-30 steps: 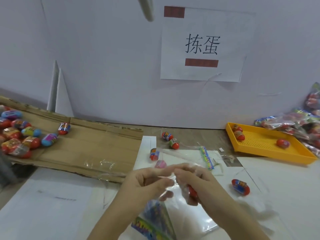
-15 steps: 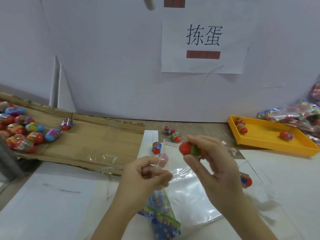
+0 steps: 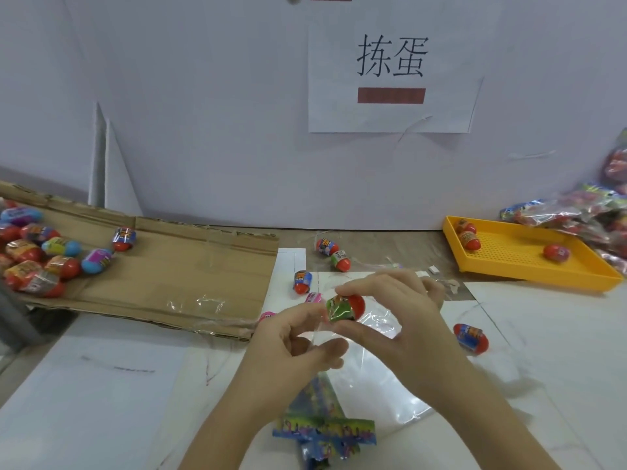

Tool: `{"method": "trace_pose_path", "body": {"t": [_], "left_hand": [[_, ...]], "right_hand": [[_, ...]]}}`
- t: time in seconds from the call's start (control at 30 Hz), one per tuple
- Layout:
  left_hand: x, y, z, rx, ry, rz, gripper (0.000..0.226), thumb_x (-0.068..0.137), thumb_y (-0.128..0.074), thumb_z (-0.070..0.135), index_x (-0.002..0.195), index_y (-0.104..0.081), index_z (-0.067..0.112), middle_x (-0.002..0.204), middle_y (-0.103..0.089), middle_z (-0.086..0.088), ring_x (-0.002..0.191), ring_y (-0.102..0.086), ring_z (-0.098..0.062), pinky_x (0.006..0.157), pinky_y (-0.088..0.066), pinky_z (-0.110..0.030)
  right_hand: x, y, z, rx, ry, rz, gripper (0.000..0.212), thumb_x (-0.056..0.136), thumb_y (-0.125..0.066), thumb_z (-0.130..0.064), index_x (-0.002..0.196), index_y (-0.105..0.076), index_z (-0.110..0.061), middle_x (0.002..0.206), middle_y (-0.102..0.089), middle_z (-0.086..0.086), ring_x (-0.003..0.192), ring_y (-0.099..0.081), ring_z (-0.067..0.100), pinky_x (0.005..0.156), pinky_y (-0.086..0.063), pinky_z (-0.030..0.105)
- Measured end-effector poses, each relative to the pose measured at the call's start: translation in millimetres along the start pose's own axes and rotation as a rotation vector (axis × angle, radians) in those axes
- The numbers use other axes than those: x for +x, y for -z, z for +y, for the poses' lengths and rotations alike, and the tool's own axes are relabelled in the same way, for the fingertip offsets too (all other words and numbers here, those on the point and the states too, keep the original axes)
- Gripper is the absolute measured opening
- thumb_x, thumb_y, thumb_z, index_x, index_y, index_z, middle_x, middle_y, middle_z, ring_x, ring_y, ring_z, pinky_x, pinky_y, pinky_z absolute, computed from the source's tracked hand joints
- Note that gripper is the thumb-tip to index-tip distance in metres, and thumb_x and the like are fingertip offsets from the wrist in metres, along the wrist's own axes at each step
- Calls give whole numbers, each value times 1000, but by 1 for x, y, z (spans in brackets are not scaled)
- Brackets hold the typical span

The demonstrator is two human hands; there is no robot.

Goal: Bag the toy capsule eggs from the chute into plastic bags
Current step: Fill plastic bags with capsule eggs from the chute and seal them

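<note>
White tabletop (image 3: 84, 401), centre frame: one capsule egg (image 3: 346, 308) pinched in right hand (image 3: 400, 320) fingertips, left hand (image 3: 295, 344) beside, pinching clear bag (image 3: 373, 378) edge. Three eggs (image 3: 469, 239) in yellow tray (image 3: 529, 278), right; heaped eggs (image 3: 37, 256) on cardboard chute (image 3: 176, 273), left.

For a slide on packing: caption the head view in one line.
Right hand holds a red-green egg at a clear bag pinched by the left hand.

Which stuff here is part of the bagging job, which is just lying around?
Job: right hand holding green-and-red egg; left hand pinching clear bag; cardboard chute with its egg pile.
Lying about: yellow tray, wall sign, filled bags.
</note>
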State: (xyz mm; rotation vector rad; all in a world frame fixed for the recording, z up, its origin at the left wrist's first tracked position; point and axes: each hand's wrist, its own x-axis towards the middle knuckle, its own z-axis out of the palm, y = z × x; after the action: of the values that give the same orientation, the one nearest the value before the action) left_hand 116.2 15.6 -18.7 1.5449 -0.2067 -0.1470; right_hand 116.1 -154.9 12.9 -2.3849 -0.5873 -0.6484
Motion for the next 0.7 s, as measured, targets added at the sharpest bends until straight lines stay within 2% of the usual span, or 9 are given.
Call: {"method": "trace_pose_path", "body": {"t": [0.07,0.13,0.2,0.3,0.33,0.4,0.47,0.57,0.7], "left_hand": [[0,1,-1,-3,11,21,45,59,-84,33,102,-75,23,98,-75,-5,74,-74,-31,72,-60,-33],[1,2,-4,-8,11,43,52,55,-84,39,103,-74,22,98,-75,-4,74,-74,-32,73,-60,-36],[2,3,-5,-24,-7,43,51,56,-82,39,103,-75,23,99,-76,0,73,-74,-30,69,-60,-33],[1,5,-2,-43,-27,19,47,59,-81,40,104,-74,32,102,-76,2,75,-74,-28,66,-59,-28],[0,5,-2,-45,-34,7,46,60,-81,39,105,-74,34,103,-76,3,74,-74,-27,66,-59,-27],[0,3,1,-38,-51,-14,41,64,-80,31,103,-74,41,101,-76,5,71,-74,-26,65,-59,-25],[-1,0,2,-34,-66,-27,39,66,-76,23,96,-74,48,96,-77,4,68,-74,-25,64,-59,-25],[-1,-1,4,-66,-62,19,42,60,-78,22,92,-75,49,89,-77,-1,61,-69,-25,56,-57,-25],[-2,0,5,-104,-78,46,52,51,-84,31,99,-73,47,81,-77,0,59,-60,-27,55,-58,-29]], "right_hand": [[-1,1,2,-28,42,9,33,83,-49,-56,109,-64,-43,103,-49,-38,106,-37,-9,89,-36,46],[-2,3,5,6,33,-27,29,88,-49,-49,112,-64,-43,104,-51,-33,106,-39,-10,93,-32,42],[-2,5,7,55,5,-64,25,90,-54,-37,112,-58,-48,105,-51,-31,110,-41,-8,97,-27,34],[-2,10,13,66,-2,-46,42,88,-63,-12,109,-59,-48,108,-54,-24,111,-45,-2,97,-31,36],[-2,12,13,94,-15,-51,44,88,-66,-13,108,-58,-51,108,-56,-24,110,-46,-2,97,-34,37],[-1,12,11,181,-38,-69,38,86,-68,-27,109,-55,-54,107,-60,-28,106,-51,-1,95,-40,37],[0,9,6,236,-56,-65,34,84,-68,-33,109,-55,-52,108,-60,-33,101,-55,-3,94,-41,35],[-1,3,2,318,-94,-34,28,83,-69,-30,102,-55,-45,102,-60,-35,97,-59,-4,93,-45,38],[-3,2,-1,347,-81,-54,27,85,-68,-26,100,-57,-46,102,-62,-33,94,-61,-1,90,-48,37]]}}
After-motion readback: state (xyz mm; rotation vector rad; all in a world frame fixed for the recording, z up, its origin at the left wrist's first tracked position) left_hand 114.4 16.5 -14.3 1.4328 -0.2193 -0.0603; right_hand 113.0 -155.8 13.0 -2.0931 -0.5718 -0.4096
